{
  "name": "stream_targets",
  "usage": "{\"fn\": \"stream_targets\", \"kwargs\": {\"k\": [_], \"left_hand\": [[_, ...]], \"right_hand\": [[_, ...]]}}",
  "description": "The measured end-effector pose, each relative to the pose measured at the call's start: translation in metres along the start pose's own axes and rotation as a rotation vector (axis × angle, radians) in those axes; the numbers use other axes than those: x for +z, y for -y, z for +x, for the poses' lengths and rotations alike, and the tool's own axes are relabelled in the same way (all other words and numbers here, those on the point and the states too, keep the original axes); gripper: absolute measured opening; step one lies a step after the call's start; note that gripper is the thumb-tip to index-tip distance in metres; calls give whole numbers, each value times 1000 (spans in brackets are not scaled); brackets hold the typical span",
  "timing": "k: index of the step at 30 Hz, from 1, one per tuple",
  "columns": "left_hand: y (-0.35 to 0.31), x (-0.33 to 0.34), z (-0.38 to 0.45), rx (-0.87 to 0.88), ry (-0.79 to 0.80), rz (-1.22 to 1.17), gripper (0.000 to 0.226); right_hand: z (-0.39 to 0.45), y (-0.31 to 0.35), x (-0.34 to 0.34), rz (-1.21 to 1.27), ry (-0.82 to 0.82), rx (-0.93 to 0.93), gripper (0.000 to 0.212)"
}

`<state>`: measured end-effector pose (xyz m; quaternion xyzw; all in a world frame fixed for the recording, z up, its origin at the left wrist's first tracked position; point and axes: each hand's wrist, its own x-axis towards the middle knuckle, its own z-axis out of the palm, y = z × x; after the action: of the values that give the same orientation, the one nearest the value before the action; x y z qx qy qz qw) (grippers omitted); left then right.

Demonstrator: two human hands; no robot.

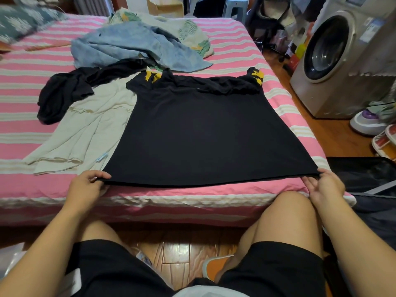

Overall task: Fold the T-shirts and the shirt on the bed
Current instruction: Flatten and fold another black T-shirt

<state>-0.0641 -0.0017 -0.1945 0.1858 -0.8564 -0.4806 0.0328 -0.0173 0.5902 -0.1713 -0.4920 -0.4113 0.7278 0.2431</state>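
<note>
Left hand [87, 185] and right hand [323, 187] each pinching a hem corner of black T-shirt [205, 129], spread flat mid-frame on striped bed [225, 41]; smoothing step, apparently; next, probably folding a side inward.

At twelve o'clock the black T-shirt [205, 129] bunches, hiding its collar and most of its yellow-printed sleeves. At ten o'clock it overlaps the cream garment [85, 129]. At two o'clock the washing machine [342, 61] is cut by the edge.
</note>
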Motion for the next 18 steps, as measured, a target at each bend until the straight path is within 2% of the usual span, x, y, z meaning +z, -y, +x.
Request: {"fn": "stream_targets", "kwargs": {"k": [3, 5, 7, 9, 11, 12, 15, 17, 18], "left_hand": [[2, -2, 1, -32, 48, 27, 38], [0, 2, -1, -31, 127, 151, 38], [-3, 7, -3, -39, 138, 197, 28], [-10, 9, -4, -64, 105, 155, 14], [-11, 12, 0, -135, 41, 33, 14], [-11, 15, 1, -195, 9, -69, 16], [-17, 15, 2, -322, -61, -373, 28], [-24, 5, -3, -291, -81, -300, 32], [-27, -1, -5, -242, -108, -161, 34]], "right_hand": [[3, 2, -1, 24, -12, 33, 17], [4, 3, 3, -27, -23, 5, 21], [5, 4, 8, -80, -49, -22, 19], [6, 6, 12, -150, -67, -30, 28], [11, 10, 13, -206, -57, -5, 43], [11, 13, 13, -223, -31, -3, 44], [-1, 20, 13, -223, -77, -101, 31], [-10, 22, 9, -287, -76, -182, 19], [-11, 22, 6, -330, -58, -205, 16]]}}
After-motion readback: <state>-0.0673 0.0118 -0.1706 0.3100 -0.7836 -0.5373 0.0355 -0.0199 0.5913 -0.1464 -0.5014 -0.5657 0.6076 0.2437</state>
